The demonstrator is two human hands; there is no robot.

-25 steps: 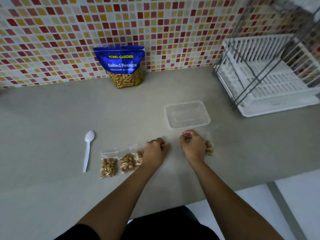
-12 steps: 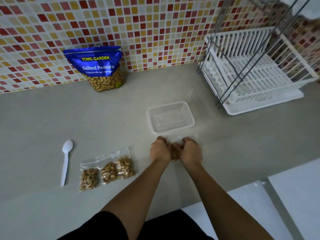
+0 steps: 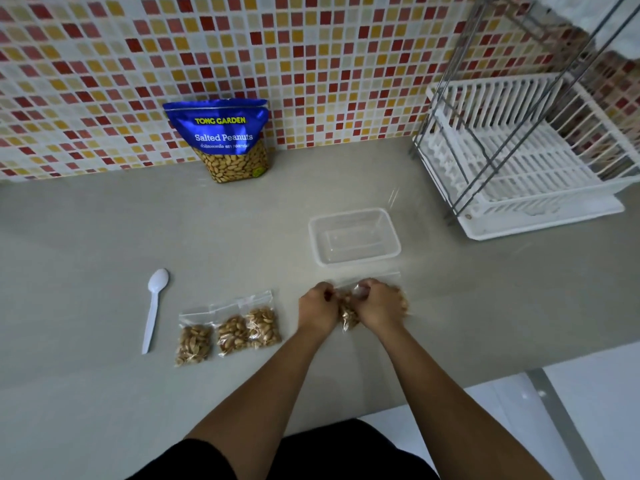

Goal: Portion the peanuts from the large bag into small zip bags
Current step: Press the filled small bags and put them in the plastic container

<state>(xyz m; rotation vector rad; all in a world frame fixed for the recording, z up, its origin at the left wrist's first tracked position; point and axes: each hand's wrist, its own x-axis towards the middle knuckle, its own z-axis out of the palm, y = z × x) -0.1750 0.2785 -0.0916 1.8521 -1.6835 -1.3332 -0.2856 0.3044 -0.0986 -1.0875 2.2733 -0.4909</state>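
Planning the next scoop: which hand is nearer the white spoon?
Left. The left hand is right of the spoon, beyond the three filled bags; the right hand is farther right, beside it. Both grip a fourth bag.

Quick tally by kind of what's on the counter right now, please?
Large peanut bag: 1
Small filled zip bags: 4, one gripped by left hand and right hand
Spoon: 1
Clear tub: 1
Dish rack: 1
Total: 8
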